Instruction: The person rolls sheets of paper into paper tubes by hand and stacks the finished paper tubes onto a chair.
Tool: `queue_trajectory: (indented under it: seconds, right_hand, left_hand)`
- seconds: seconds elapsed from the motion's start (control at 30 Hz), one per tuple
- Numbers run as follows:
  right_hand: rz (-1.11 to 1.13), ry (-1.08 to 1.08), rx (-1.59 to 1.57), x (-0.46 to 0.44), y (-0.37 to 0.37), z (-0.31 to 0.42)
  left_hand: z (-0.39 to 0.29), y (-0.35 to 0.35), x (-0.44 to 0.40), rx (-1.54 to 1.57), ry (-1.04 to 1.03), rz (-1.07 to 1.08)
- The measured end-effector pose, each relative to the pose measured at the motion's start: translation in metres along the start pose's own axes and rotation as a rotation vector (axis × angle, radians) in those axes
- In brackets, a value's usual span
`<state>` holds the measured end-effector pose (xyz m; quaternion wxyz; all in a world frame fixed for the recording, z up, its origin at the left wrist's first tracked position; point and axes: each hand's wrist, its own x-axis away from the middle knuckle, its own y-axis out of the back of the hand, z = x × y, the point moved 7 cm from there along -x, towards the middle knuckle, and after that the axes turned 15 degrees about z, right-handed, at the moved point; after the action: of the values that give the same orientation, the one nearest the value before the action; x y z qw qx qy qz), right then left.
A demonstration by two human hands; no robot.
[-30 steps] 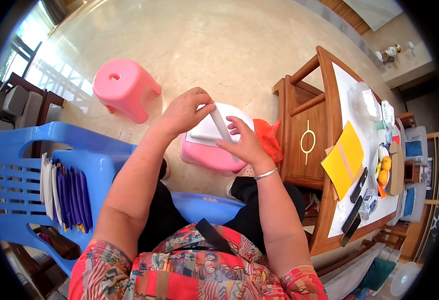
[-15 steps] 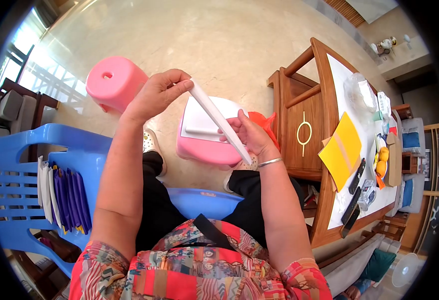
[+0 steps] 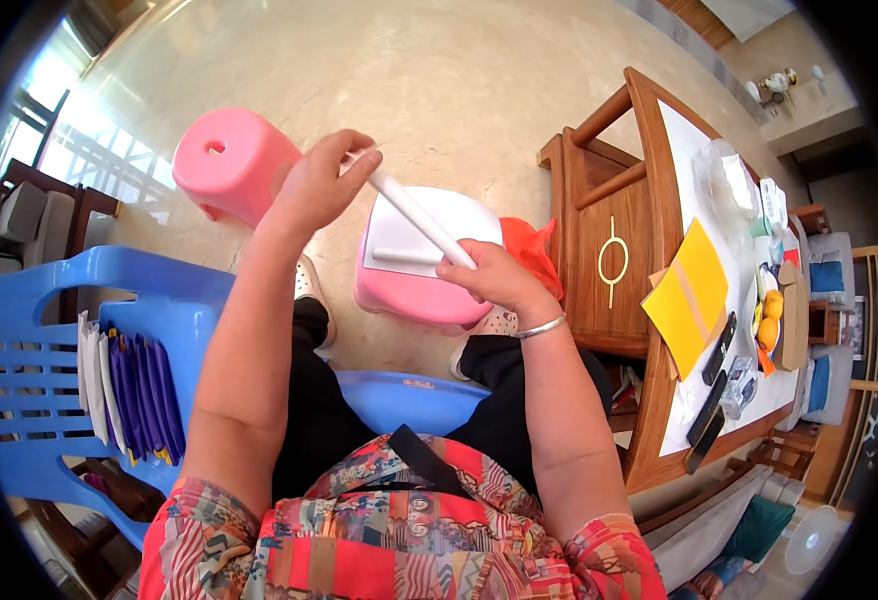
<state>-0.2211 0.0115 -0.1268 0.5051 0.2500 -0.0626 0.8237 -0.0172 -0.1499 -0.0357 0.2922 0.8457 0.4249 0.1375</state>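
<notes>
A slim white roll, which looks like rolled paper, slants between my hands over the stool. My left hand pinches its upper far end between thumb and fingers. Around the lower end my right hand is closed, thumb lying along the roll; a metal bangle circles that wrist. Below them, a pink stool bears a white sheet. Another white roll rests on that sheet near its front edge.
A second pink stool stands at left. Purple and white packets hang on a blue plastic chair. Beside the right arm is a wooden table with a yellow envelope, remotes and fruit. A red bag lies near the stool.
My right hand has turned and closed around the roll's lower end, where its fingers were more spread before. The flat-looking strip now appears rounder, and my left hand has shifted slightly.
</notes>
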Motion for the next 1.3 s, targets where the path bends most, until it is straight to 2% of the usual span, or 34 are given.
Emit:
queue_trajectory:
  seconds: [0.1, 0.13, 0.23, 0.33, 0.47, 0.5, 0.6, 0.8, 0.9, 1.0, 1.1, 1.2, 1.3]
  right_hand:
    - [-0.071, -0.039, 0.415, 0.0, 0.001, -0.002]
    - [-0.079, -0.062, 0.558, 0.0, -0.001, -0.004]
    - [-0.061, 0.009, 0.698, -0.002, -0.016, -0.005]
    - [0.031, -0.042, 0.62, -0.004, -0.027, -0.006]
    - [0.101, -0.164, 0.537, -0.001, -0.031, 0.001]
    - [0.077, -0.077, 0.572, -0.001, -0.032, 0.007]
    - [0.071, -0.206, 0.636, 0.0, -0.03, 0.002]
    - [-0.027, -0.159, 0.855, -0.008, -0.035, -0.003]
    - [-0.003, -0.139, 0.71, -0.008, -0.035, -0.012]
    - [0.161, -0.32, 0.187, -0.007, -0.034, -0.04]
    - [0.211, -0.297, 0.007, -0.01, -0.034, -0.05]
    - [0.142, -0.222, 0.335, -0.009, -0.028, -0.031]
    - [-0.022, -0.015, 0.77, -0.01, -0.032, -0.013]
  left_hand:
    - [-0.044, -0.002, 0.013, -0.364, -0.274, -0.129]
    - [-0.045, -0.02, 0.012, -0.367, -0.262, 0.055]
    - [-0.033, -0.08, 0.02, -0.402, -0.193, 0.555]
    - [-0.005, -0.131, 0.033, -0.493, 0.041, 0.931]
    - [0.018, -0.164, 0.038, -0.509, 0.088, 1.069]
    - [0.017, -0.167, 0.039, -0.504, 0.098, 1.073]
    - [0.016, -0.171, 0.04, -0.457, 0.123, 1.087]
    - [0.026, -0.175, 0.044, -0.355, 0.14, 1.159]
    - [0.019, -0.174, 0.041, -0.467, 0.04, 1.086]
    - [0.011, -0.171, 0.038, -0.578, -0.05, 0.973]
    - [0.005, -0.169, 0.037, -0.604, -0.043, 0.973]
    - [0.014, -0.169, 0.04, -0.514, 0.002, 1.04]
    - [0.024, -0.174, 0.043, -0.47, 0.068, 1.122]
